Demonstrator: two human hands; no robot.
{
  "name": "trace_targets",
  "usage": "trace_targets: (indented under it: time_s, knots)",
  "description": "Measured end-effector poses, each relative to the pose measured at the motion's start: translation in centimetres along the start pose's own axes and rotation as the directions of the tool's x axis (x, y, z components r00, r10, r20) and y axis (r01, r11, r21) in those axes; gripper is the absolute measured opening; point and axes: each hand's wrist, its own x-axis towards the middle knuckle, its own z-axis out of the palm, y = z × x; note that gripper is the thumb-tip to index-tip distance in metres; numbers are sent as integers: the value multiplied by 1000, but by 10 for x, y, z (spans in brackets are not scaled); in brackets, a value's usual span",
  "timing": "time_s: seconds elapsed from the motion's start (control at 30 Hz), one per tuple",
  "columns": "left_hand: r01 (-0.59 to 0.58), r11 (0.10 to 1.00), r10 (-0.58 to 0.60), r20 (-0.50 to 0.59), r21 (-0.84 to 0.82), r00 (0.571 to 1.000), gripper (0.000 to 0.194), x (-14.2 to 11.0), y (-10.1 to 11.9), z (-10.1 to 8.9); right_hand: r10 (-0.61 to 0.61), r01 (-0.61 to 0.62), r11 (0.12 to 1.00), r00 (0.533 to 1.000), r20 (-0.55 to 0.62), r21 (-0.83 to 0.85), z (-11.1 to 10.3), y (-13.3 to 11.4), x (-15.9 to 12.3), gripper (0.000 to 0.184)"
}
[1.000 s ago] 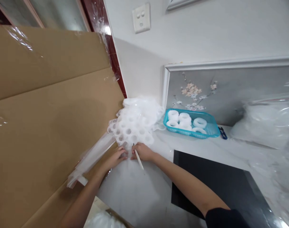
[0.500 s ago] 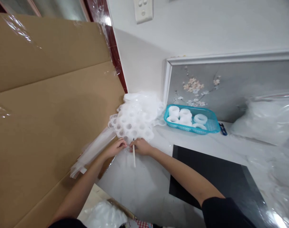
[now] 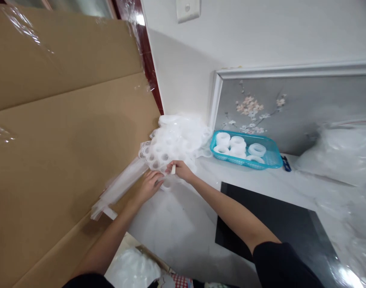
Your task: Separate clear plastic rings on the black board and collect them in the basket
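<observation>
We can read no text, label, brand or number anywhere in view. We can make out no legible sign either.
</observation>
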Motion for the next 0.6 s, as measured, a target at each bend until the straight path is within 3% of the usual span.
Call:
trace_targets:
  time_s: [0.13,0.23,0.33,0.47,0.53,0.6]
  knots:
    - [-23,999,21,105,23,994,30,0,-7,10,62,-66,978,998,25,197,-11,-22,17,14]
    - [13,999,-19,127,45,992,36,-3,-13,16,126,-85,934,987,-97,347,-35,-55,40,9]
    - [59,996,-66,120,61,991,40,-4,-16,15,88,53,912,944,-319,407,-71,-94,70,9]
    - [127,989,-134,90,82,987,68,-2,-8,8,2,185,906,898,-440,381,-118,-140,103,10]
    - [160,985,-165,78,62,983,59,2,-4,4,-84,274,893,881,-466,357,-134,-162,112,14]
    - [181,983,-183,66,36,981,35,5,-2,1,-204,387,861,857,-473,330,-145,-187,117,15]
